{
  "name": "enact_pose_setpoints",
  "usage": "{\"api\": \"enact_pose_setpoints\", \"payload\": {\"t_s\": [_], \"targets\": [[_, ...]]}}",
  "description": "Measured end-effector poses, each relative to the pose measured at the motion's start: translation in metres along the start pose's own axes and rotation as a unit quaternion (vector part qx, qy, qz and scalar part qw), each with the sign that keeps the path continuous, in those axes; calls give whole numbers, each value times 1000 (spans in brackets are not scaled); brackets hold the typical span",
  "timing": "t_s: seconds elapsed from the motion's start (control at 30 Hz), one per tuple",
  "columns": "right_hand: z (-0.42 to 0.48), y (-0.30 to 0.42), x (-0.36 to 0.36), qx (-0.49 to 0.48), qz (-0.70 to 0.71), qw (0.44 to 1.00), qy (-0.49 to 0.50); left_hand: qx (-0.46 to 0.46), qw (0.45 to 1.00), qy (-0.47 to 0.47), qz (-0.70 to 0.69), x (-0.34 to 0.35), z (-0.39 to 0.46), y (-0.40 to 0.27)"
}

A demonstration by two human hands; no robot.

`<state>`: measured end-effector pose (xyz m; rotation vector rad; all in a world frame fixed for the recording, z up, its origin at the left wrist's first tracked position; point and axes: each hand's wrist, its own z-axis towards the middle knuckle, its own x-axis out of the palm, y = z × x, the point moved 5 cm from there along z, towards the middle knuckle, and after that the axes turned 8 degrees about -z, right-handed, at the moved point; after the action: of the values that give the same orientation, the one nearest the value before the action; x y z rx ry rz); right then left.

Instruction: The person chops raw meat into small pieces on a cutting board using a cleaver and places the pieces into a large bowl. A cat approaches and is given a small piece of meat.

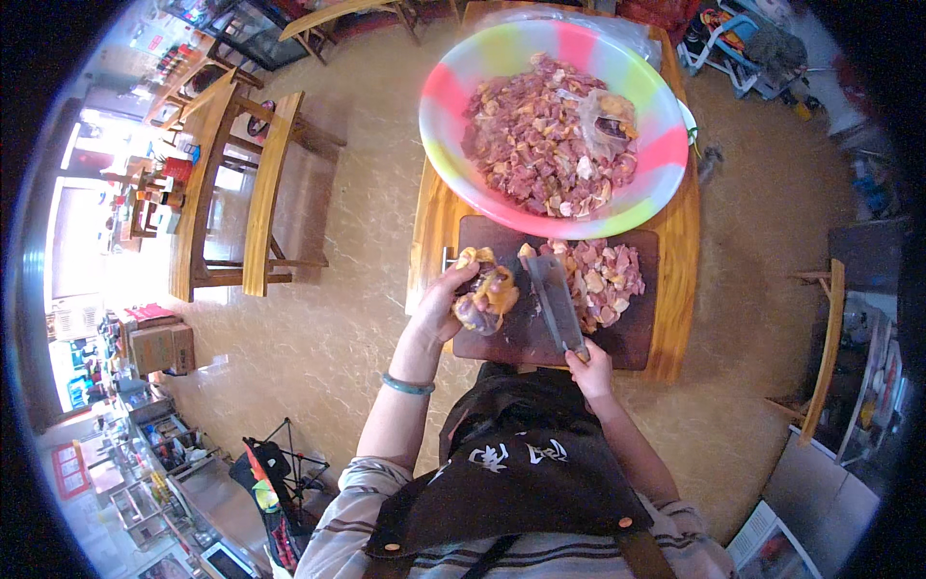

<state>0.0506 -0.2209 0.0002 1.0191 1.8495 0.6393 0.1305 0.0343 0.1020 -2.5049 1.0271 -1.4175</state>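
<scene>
My left hand [439,298] grips a piece of raw meat with yellow skin [486,295] above the left part of a dark cutting board [481,351]. In my right hand [593,370] is the handle of a cleaver [555,300], its broad blade pointing away from me, just left of a heap of chopped raw meat [604,282] on the board. Beyond the board stands a large multicoloured plastic basin [662,155] holding many chopped meat pieces [528,137]. A clear plastic bag [600,130] with something in it lies on that meat.
The wooden table [676,289] carries the board and basin. Clear plastic sheeting [622,32] lies behind the basin. A wooden bench [271,195] and a longer table [202,195] stand to the left, cardboard boxes [155,349] nearer. Another bench [832,347] is at the right.
</scene>
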Motion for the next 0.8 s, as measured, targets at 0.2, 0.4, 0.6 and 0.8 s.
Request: {"api": "enact_pose_setpoints", "payload": {"t_s": [0.2, 0.4, 0.6, 0.8], "targets": [[-35, 32, -26, -103, -96, 986, -92, -90, 992, -43, -81, -105, 16, 60], [-41, 37, -18, -68, -168, 983, -18, 250, 902, -286, 207, -170, -7, 81], [-46, 66, 13, -111, -204, 972, 25, 312, 803, -307, 403, -163, -40, 82], [-35, 66, 42, -120, -211, 968, 60, 325, 673, -266, 609, -121, -34, 75]]}}
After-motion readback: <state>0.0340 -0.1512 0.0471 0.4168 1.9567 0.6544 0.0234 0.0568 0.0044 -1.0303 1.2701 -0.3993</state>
